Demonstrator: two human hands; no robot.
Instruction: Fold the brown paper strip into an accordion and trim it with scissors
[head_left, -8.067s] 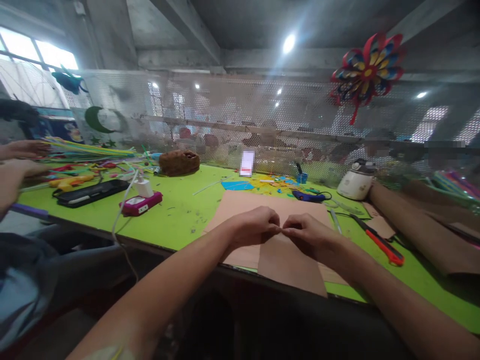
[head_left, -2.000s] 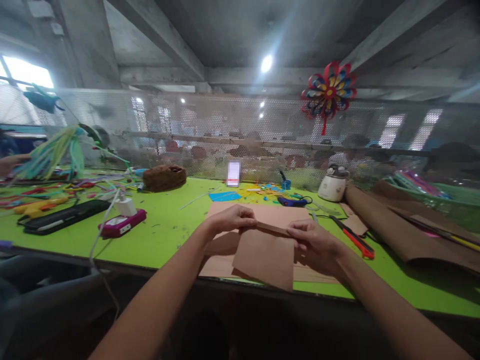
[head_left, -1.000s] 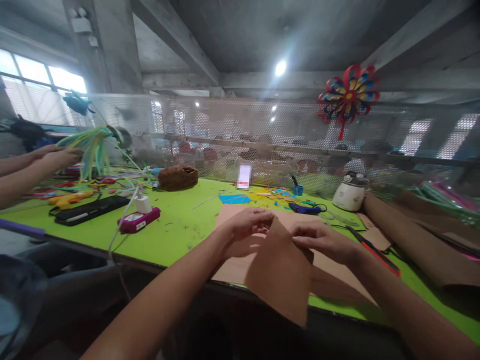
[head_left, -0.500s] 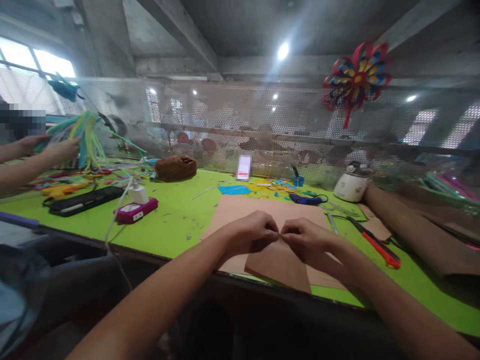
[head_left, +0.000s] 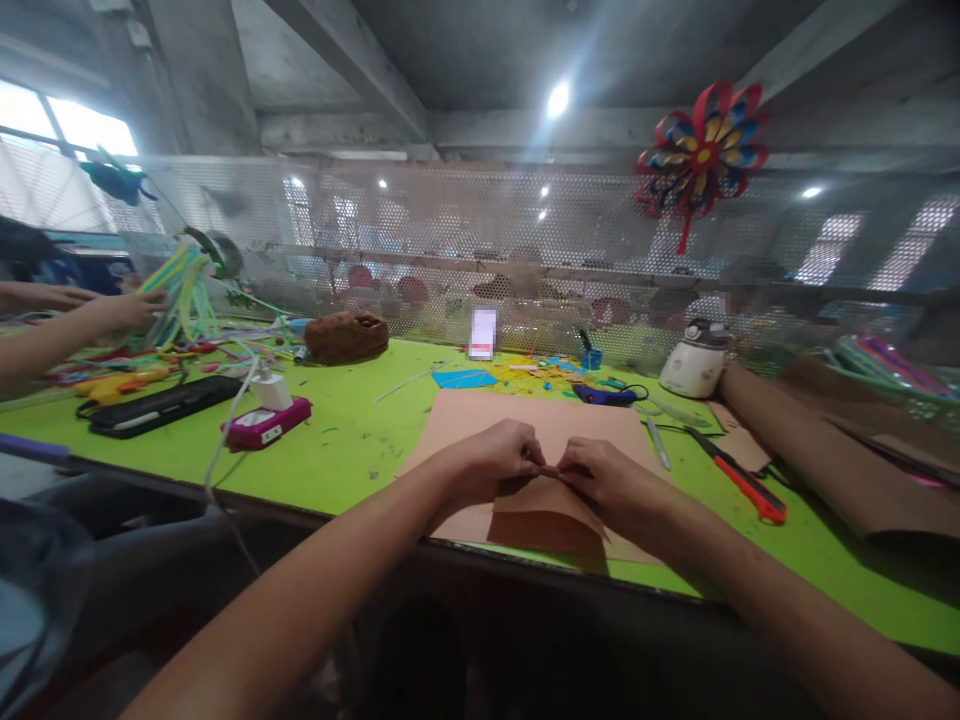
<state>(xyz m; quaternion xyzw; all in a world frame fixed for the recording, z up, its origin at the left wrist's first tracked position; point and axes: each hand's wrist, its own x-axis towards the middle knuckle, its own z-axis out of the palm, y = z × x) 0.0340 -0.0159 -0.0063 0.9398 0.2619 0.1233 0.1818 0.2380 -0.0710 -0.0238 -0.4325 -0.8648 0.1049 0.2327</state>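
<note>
My left hand (head_left: pixel 510 450) and my right hand (head_left: pixel 596 468) pinch the rolled far edge of a piece of brown paper (head_left: pixel 551 510) between fingertips and thumbs. The two hands are a short gap apart, and the roll shows between them. The paper's loose part curves down toward me, near the table's front edge. Under it lies a larger sheet of tan paper (head_left: pixel 465 415), flat on the green table (head_left: pixel 352 430). To the right of my right hand are a grey pen-like tool (head_left: pixel 658 444) and a red-and-black tool (head_left: pixel 739 475), perhaps a cutter.
A blue glue gun (head_left: pixel 606 395) and yellow and blue scraps lie beyond the paper. At right stand a white kettle-shaped bottle (head_left: pixel 694 362) and a brown paper roll (head_left: pixel 825 460). A purple power strip (head_left: pixel 268 424) is at left. Another person's hands (head_left: pixel 127 312) hold pastel strips.
The far edge of the brown paper is now rolled up between my fingers, and my hands have moved slightly apart. The view has shifted a little. The other person's hands have moved on the strips.
</note>
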